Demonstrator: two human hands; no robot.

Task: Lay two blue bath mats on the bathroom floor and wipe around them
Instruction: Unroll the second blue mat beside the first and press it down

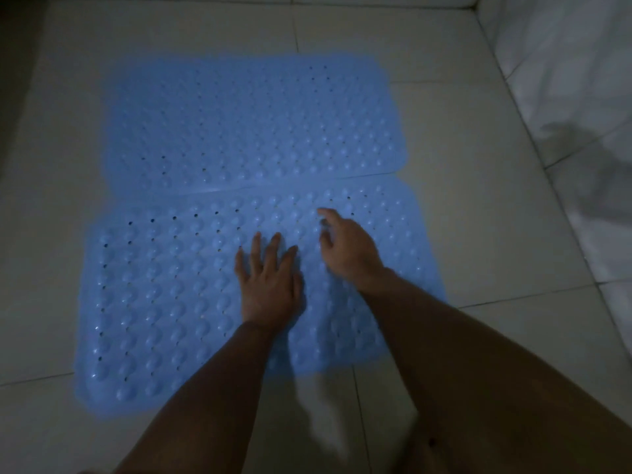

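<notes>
Two blue bath mats lie flat on the pale tiled floor (478,200), one behind the other, their long edges meeting in a seam that runs across the middle of the view. The far mat (249,121) sits toward 12 o'clock; the near mat (164,285) fills the centre and reaches toward 7 o'clock. At the seam the edges touch, and the far mat's edge seems to lap slightly over the near one, though the dim light makes this hard to judge. Both mats are covered with rounded bumps and small drain holes.

The left hand (270,285) rests palm down on the near mat, close to the centre, its fingers (254,248) spread open and pointing toward 12 o'clock, holding nothing. The right hand (349,248) is just beside it at about 2 o'clock from it, above or lightly on the same mat; its fingers are loosely curled and parted, gripping nothing, and whether they touch the surface cannot be told. Both forearms enter from 5 and 6 o'clock.

A light tiled wall (564,80) rises along the right side, from 1 to 4 o'clock, well apart from the mats.
</notes>
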